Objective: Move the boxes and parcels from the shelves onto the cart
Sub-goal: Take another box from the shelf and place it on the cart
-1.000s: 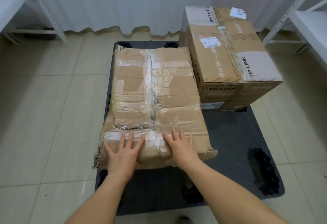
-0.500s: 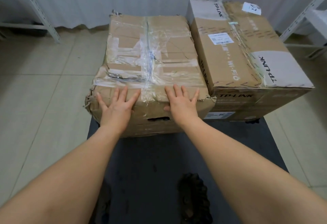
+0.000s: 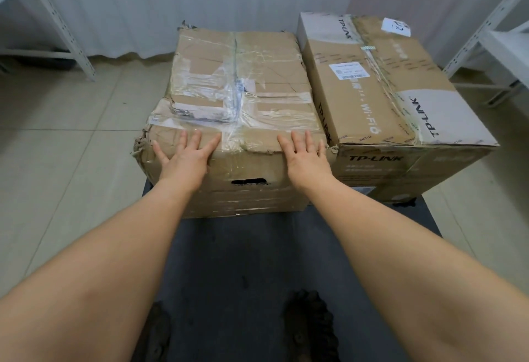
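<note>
Both hands lie flat, fingers straight and spread — the left hand and right hand press the near top edge of the battered taped box, grasping nothing. The box sits at frame centre on the dark cart deck, its long axis running away from the viewer. Just right of it — seemingly touching — stands the TP-LINK box, angled slightly. White shelf frames flank the upper corners.

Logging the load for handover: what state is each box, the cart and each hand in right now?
Taped box: on cart, sealed, near edge torn and crumpled.
TP-LINK box: on cart, sealed, beside taped box.
Cart: near deck bare.
Left hand: flat, pressing taped box.
Right hand: same.
</note>
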